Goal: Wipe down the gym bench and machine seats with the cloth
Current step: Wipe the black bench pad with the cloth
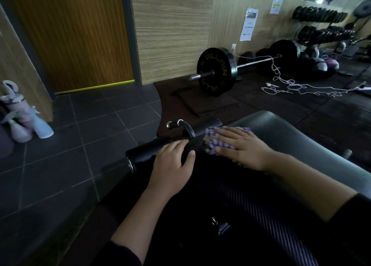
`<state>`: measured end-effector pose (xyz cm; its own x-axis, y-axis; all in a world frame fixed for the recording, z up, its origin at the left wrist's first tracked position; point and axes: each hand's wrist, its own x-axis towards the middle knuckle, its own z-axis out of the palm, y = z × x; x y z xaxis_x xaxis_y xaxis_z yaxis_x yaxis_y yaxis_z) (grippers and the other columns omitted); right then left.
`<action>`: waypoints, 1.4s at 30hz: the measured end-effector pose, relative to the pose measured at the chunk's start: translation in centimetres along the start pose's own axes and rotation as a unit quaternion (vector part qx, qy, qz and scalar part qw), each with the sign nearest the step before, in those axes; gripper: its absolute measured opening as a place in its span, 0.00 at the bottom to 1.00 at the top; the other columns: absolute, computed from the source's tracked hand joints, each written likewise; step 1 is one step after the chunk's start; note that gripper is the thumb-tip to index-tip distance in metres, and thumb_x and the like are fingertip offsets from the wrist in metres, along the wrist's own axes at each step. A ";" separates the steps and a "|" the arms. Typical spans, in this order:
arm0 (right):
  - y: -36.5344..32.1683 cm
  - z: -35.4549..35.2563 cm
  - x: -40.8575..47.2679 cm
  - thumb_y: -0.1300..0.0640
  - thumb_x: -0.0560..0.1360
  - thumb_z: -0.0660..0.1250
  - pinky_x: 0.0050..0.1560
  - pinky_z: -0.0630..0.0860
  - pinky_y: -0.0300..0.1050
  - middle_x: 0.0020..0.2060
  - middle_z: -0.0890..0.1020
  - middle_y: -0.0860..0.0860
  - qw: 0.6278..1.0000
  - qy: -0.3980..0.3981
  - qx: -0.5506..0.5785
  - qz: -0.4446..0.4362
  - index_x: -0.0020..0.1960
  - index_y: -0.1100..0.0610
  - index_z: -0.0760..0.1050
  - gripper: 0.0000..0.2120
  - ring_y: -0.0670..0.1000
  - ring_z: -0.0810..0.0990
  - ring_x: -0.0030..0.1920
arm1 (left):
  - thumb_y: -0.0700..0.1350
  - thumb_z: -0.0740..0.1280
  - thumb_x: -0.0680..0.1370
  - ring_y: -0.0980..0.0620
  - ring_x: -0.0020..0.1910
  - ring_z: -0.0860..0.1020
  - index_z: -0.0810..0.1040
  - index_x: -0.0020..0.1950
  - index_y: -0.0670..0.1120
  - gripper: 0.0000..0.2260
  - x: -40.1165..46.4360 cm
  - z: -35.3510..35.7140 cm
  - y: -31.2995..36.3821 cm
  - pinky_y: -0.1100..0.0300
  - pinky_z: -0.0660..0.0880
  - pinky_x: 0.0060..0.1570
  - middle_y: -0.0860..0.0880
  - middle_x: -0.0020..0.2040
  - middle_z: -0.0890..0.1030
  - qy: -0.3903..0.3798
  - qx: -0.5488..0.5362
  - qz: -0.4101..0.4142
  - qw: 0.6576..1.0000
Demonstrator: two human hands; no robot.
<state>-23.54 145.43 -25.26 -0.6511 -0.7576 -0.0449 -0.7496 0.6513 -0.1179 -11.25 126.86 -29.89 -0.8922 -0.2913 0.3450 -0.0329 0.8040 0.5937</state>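
Observation:
A black padded gym bench [271,195] runs from the bottom right toward the middle of the head view. Two black foam roller pads [148,152] stick out at its far end, with a curved metal handle [185,127] between them. A purple-and-white checked cloth [218,142] lies on the bench end by the rollers. My right hand [241,145] presses flat on the cloth with straight fingers. My left hand [173,161] grips the near roller pad, fingers curled over it.
A loaded barbell [216,71] lies on the dark rubber mat ahead, with a tangled white cord [291,85] beside it. A dumbbell rack [321,24] and medicine balls [319,64] stand at the far right. Spray bottles [30,123] sit on the tiled floor at left, near a wooden door [76,34].

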 end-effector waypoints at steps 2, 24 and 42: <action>2.2 -0.6 0.3 0.36 0.79 0.50 0.73 0.40 0.42 0.77 0.52 0.40 0.999 -0.009 0.001 0.050 0.76 0.41 0.50 0.28 0.43 0.46 0.77 | 0.51 0.60 0.81 0.56 0.70 0.65 0.71 0.72 0.46 0.20 -0.1 0.1 -0.1 0.67 0.55 0.67 0.53 0.70 0.72 0.004 -0.002 0.002 1.000; -1.9 -0.1 3.0 0.38 0.80 0.50 0.74 0.43 0.47 0.76 0.59 0.41 1.000 0.015 -0.015 0.010 0.76 0.43 0.56 0.26 0.46 0.51 0.76 | 0.52 0.60 0.81 0.53 0.67 0.69 0.72 0.69 0.48 0.18 1.1 -0.6 0.2 0.60 0.64 0.62 0.53 0.67 0.73 -0.050 0.005 -0.037 0.998; 4.0 0.9 -3.7 0.37 0.80 0.43 0.75 0.40 0.58 0.78 0.46 0.42 0.986 0.021 0.023 0.166 0.73 0.29 0.43 0.22 0.49 0.42 0.77 | 0.60 0.56 0.79 0.50 0.68 0.70 0.68 0.69 0.63 0.19 4.2 -0.9 5.5 0.56 0.66 0.59 0.56 0.70 0.71 -0.145 0.169 -0.045 0.974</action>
<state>-24.03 150.75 -26.45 -0.8643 -0.5008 -0.0468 -0.4896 0.8590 -0.1495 -14.77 129.55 -24.51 -0.9669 -0.2493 0.0540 -0.2195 0.9212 0.3214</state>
